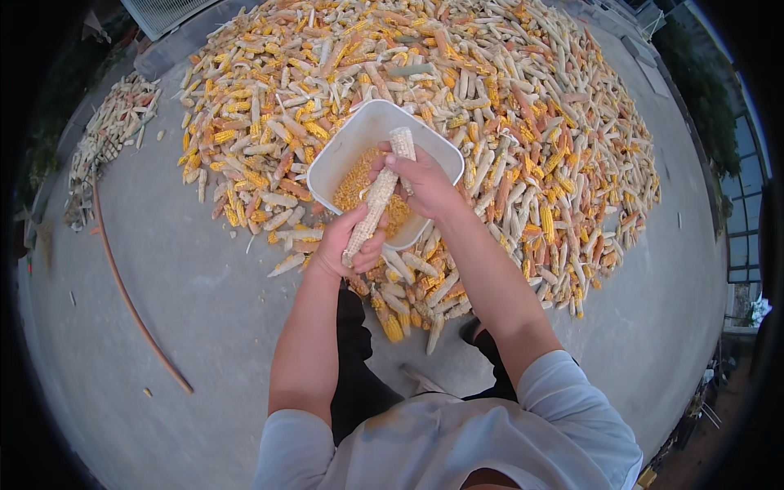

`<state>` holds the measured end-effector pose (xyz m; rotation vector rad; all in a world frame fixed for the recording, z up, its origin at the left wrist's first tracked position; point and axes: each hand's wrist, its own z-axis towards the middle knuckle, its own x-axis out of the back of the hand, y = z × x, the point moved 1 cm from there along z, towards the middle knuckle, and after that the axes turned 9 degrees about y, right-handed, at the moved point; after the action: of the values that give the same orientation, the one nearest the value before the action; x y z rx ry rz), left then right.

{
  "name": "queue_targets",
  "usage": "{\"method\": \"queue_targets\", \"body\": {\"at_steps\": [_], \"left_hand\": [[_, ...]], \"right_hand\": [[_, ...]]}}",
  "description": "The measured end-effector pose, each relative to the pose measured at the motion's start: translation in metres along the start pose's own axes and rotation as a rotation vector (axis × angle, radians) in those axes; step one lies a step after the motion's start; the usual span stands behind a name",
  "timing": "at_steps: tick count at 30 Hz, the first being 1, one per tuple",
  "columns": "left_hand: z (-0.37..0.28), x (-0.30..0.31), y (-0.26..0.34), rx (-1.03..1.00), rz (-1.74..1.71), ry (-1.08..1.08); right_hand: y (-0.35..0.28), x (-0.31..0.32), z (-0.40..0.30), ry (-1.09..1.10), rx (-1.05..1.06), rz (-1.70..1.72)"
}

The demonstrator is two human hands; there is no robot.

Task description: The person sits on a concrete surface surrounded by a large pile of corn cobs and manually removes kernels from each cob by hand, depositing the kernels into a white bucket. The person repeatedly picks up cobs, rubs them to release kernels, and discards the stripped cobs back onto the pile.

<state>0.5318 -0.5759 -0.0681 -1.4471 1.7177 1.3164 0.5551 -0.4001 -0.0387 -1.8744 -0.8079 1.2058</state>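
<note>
My left hand (350, 242) grips the lower end of a pale, stripped corn cob (375, 205), tilted up toward the right. A second bare cob (402, 146) is held in my right hand (422, 180), its upper end sticking out above the fingers. The two cobs meet or overlap near my right thumb; the exact contact is hard to tell. Both hands are over a white plastic bucket (323, 166) with rounded corners. Loose yellow corn kernels (352, 184) cover its bottom, partly hidden by my hands.
A large heap of corn cobs (539, 122), some still with yellow kernels, surrounds the bucket. On the left are a smaller cob pile (116, 116) and a long wooden pole (125, 288) on the concrete floor (226, 331). Several cobs (422, 300) lie between my feet.
</note>
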Motion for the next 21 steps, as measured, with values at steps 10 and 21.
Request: {"method": "queue_targets", "body": {"at_steps": [10, 21], "left_hand": [[0.019, -0.009, 0.000, -0.562, -0.099, 0.433], [0.027, -0.016, -0.009, -0.774, 0.151, 0.573]], "right_hand": [[0.016, -0.002, -0.029, 0.239, 0.039, -0.177], [0.050, -0.033, -0.049, 0.172, 0.034, 0.020]]}}
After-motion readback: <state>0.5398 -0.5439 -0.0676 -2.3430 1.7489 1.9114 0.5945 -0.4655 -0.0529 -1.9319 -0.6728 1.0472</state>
